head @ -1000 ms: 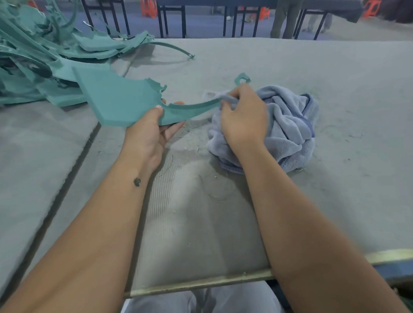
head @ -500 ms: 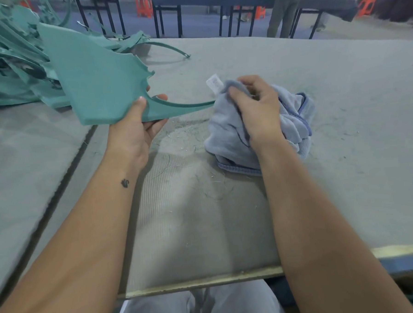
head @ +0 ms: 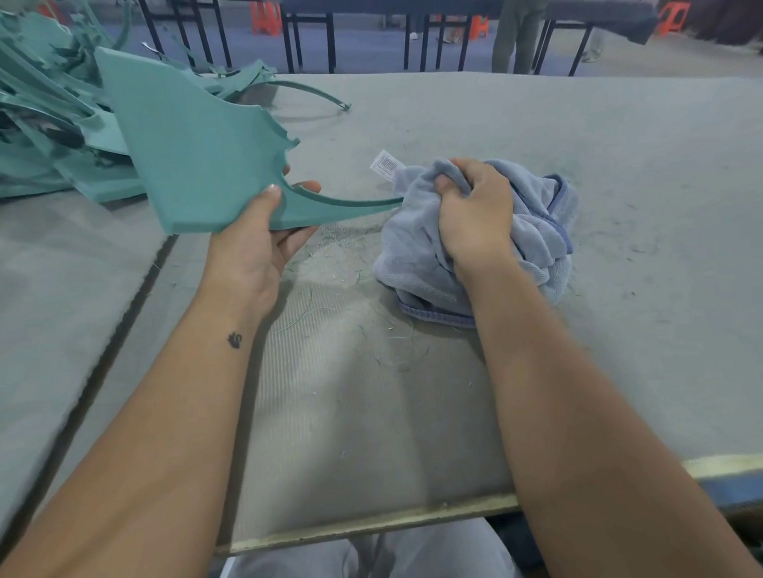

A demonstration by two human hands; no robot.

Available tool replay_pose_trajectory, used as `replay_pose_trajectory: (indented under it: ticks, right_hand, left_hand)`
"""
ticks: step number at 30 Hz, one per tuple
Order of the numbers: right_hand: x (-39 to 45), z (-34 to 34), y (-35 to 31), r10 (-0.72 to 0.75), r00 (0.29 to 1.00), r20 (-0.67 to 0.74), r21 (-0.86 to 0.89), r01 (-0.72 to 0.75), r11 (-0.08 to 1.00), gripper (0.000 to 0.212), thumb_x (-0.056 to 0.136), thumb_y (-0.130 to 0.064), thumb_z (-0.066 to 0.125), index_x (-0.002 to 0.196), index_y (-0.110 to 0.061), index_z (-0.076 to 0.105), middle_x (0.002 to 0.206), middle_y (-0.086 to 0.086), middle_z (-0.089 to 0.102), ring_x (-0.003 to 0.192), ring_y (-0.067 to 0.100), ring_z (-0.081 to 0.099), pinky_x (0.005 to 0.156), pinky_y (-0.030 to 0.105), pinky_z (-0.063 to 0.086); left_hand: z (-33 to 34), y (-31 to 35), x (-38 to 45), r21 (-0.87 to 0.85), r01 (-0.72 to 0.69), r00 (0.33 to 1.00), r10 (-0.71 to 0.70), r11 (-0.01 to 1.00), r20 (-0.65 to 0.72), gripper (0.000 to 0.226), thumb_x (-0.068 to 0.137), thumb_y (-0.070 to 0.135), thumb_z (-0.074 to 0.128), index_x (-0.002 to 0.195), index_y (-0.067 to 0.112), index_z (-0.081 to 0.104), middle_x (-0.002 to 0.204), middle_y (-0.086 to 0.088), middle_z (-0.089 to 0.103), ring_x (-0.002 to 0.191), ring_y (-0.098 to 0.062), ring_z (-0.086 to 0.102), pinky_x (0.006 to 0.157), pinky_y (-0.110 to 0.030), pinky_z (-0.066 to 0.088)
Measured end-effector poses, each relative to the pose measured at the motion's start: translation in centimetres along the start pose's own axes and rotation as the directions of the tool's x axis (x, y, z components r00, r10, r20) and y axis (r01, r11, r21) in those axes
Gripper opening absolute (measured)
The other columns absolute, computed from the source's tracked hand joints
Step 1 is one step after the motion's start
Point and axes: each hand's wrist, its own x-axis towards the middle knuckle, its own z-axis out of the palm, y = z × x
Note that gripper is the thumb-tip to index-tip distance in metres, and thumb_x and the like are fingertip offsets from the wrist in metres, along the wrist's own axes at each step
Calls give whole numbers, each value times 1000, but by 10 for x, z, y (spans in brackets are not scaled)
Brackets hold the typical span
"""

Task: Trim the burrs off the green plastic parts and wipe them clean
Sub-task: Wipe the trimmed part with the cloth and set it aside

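My left hand (head: 258,246) holds a green plastic part (head: 196,161) by the neck, thumb on top and fingers underneath. The part has a broad flat panel tilted up to the left and a thin curved arm running right. That arm's tip disappears into a crumpled grey-blue cloth (head: 527,232). My right hand (head: 473,217) grips the cloth, bunched around the arm's end, just above the grey table (head: 629,152). Fine green shavings (head: 350,308) lie on the table between my hands.
A heap of more green plastic parts (head: 22,131) fills the back left of the table. A dark seam (head: 120,320) runs diagonally through the surface on the left. Beyond the far edge stand dark benches (head: 356,7), orange stools and a standing person (head: 520,20).
The green part has been tilted up, its broad panel rising to the left. My right hand with the cloth slid along the thin arm and now covers its looped end.
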Motion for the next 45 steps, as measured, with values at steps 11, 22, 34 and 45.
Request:
replay_pose_trajectory:
  ticks: [11, 22, 34, 45]
  right_hand:
    - [7, -7, -2, 292, 952, -94, 424, -227, 877, 32, 93, -8, 50, 66, -22, 59, 62, -6, 57, 69, 16, 56, 75, 32, 49]
    - [-13, 9, -15, 51, 946, 319, 189, -117, 975, 34, 91, -32, 66, 72, -8, 51, 66, 9, 42, 66, 21, 45, 65, 37, 38]
    - [-18, 7, -28, -44, 997, -62, 125, 52, 991, 32, 93, -31, 62, 67, -19, 49, 60, -15, 48, 53, -1, 44, 57, 11, 38]
    - [-33, 18, -35, -131, 905, 405, 90, 103, 991, 19, 95, -24, 58, 112, -20, 66, 106, -7, 68, 96, -2, 60, 85, 12, 45]
  left_hand:
    - [-6, 10, 3, -296, 24, 992, -60, 955, -113, 15, 101, 11, 48, 104, 10, 62, 98, -5, 71, 86, -17, 71, 73, -30, 60]
    - [10, -8, -6, 66, 132, 987, -137, 989, 86, 15, 97, 17, 57, 110, 14, 64, 96, 0, 75, 76, -14, 72, 68, -23, 57]
    - [2, -7, -11, 885, -329, 891, 419, 328, 176, 80, 82, 19, 69, 150, 25, 28, 157, -7, 19, 145, -23, 14, 117, -33, 12]
    - [7, -10, -7, 897, -385, 843, 480, 219, 244, 47, 95, 17, 42, 140, 30, 43, 114, 9, 65, 105, -22, 58, 81, -34, 43]
